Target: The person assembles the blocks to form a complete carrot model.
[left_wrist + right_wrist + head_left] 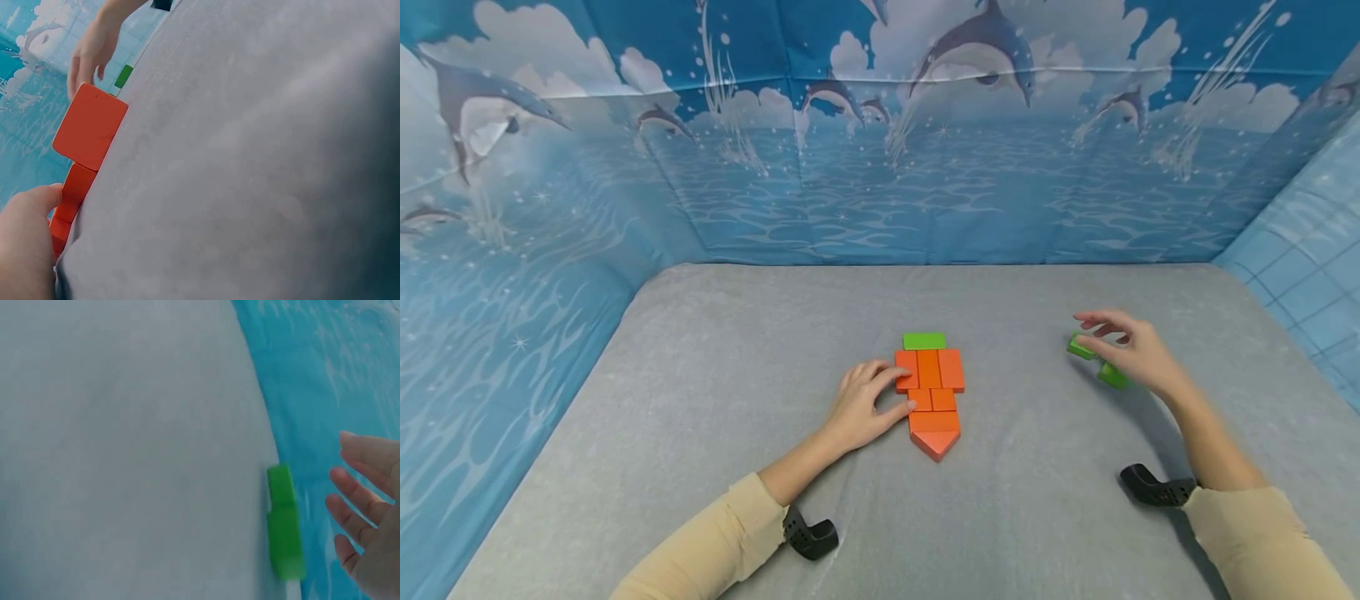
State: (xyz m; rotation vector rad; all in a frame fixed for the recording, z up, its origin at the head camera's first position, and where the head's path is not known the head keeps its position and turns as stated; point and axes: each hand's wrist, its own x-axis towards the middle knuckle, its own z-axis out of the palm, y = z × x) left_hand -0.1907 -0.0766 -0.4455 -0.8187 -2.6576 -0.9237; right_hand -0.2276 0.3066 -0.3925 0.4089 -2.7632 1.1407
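Observation:
Orange blocks lie flat against each other in an upright column, with a triangular orange block at the near end and a flat green block at the far end. At the column's left side, my left hand rests its thumb and fingertips on the orange edges, fingers relaxed. The left wrist view shows its thumb beside the orange block. Over at the right, my right hand hovers with spread, slightly bent fingers above two green blocks. In the right wrist view, space shows between its fingers and the green blocks.
A grey cloth covers the table. Blue curtains printed with dolphins and water stand along the back and sides. Each wrist wears a black camera mount, and the sleeves are beige.

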